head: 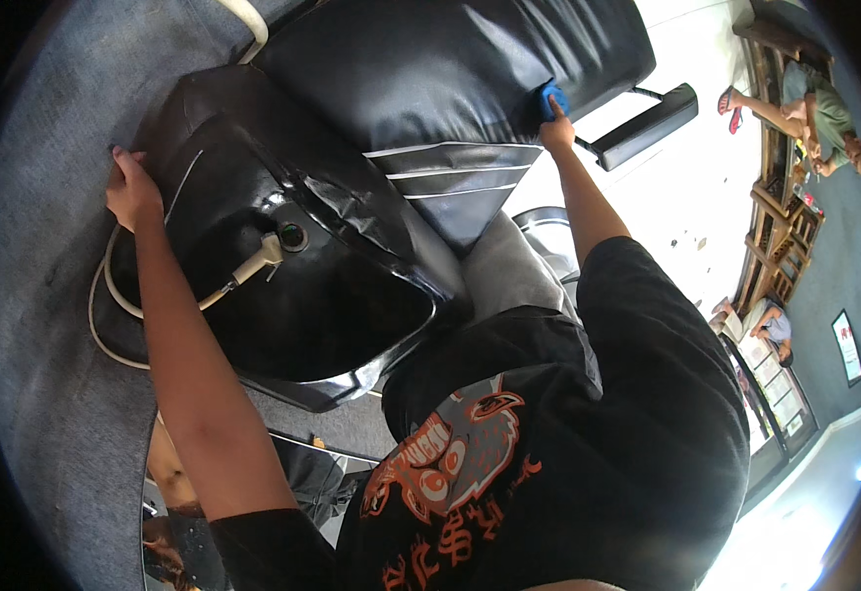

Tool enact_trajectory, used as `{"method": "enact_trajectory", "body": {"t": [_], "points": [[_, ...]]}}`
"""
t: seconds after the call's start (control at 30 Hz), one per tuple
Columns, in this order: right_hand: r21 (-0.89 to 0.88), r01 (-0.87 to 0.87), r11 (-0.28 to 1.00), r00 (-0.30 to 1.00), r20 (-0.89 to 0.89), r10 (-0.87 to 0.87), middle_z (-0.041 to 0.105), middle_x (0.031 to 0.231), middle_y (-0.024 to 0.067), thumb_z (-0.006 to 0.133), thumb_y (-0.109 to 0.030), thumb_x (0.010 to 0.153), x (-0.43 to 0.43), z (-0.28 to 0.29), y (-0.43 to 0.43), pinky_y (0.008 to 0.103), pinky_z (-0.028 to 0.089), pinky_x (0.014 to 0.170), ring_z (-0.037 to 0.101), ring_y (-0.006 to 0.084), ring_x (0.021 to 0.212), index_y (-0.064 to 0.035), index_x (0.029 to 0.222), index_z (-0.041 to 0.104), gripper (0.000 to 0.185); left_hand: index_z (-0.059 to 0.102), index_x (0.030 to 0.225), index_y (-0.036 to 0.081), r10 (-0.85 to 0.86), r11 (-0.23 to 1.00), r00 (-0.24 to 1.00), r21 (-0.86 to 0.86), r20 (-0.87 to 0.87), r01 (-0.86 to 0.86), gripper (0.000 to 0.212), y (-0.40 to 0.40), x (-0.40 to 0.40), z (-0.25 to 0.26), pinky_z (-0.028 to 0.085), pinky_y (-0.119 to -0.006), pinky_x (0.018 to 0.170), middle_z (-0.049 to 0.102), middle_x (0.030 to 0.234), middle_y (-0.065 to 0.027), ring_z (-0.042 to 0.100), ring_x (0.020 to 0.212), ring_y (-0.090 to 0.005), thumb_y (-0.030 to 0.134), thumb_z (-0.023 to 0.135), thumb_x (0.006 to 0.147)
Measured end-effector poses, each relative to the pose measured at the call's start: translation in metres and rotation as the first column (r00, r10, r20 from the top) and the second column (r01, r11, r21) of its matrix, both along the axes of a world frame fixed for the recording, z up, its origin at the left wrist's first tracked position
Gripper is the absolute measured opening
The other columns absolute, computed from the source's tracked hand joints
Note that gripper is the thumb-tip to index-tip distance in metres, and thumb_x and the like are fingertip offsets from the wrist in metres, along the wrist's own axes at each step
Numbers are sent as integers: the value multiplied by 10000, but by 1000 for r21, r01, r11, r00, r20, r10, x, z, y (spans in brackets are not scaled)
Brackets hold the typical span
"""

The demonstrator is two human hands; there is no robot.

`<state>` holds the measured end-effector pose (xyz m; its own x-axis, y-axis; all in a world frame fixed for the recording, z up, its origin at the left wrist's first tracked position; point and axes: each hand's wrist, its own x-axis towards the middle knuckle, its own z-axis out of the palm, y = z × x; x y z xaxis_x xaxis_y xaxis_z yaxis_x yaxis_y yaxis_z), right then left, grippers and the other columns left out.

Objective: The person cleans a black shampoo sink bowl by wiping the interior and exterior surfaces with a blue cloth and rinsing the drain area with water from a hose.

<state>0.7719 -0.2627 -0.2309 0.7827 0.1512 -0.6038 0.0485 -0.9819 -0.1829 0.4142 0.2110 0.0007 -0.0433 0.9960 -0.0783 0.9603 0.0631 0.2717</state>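
My right hand [557,133] presses a blue cloth or sponge [553,101] on the side of a black padded salon chair [445,74], near its armrest. On the left, my left hand [133,193] is at the outer edge of a black shampoo basin [312,318], beside the grey wall; its fingers are partly hidden, and whether it grips the edge is unclear. In the basin, a cream hand shower [259,262] lies next to the round drain [294,237], its hose running beneath my left forearm.
A padded armrest [648,127] sticks out from the chair. A pale pipe or hose [253,22] runs by the wall at the top. Far right, two people sit on wooden benches [777,244]. At lower left, part of another person shows beyond the wall's edge.
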Motion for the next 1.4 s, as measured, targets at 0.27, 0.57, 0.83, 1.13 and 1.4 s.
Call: {"method": "enact_trajectory", "body": {"t": [0.27,0.57,0.83,1.13,1.4], "points": [[253,-64,965,991,-98,91,375,1361,249,479,77,657,-117,62,10,404,394,974,473,381,1175,-286,1384,373,820,720,915,158,4,1000,999,-13,37,-3,563,-1,0,-7,436,-397,873,687,976,-52,611,982,-276,555,325,864],[492,-73,867,889,-363,280,481,1296,189,483,85,671,-201,162,70,417,420,965,527,374,1105,-292,1329,447,760,723,909,167,6,1000,1000,-28,24,-5,552,-2,-4,-3,433,-386,879,681,988,-68,605,994,-284,552,332,860],[795,-388,466,894,201,400,488,1323,125,500,105,654,-148,121,140,440,410,926,516,314,1158,-310,1256,537,732,727,886,174,-26,1000,999,-17,41,26,559,-8,5,4,433,-395,888,678,990,-80,599,1006,-298,556,320,863],[507,-695,510,698,304,649,377,1428,10,608,27,671,-188,100,105,496,361,933,400,295,1269,-367,1287,480,743,726,910,206,-65,998,998,18,12,65,563,1,-2,-5,432,-403,891,676,1006,-72,589,1028,-293,551,283,872],[519,-577,630,742,11,670,424,1393,56,517,110,639,-202,121,-73,481,353,995,443,307,1238,-311,1267,523,757,723,927,202,-98,995,995,18,7,98,581,3,-2,-7,423,-404,898,663,1048,-68,579,1049,-285,565,273,864]]}}
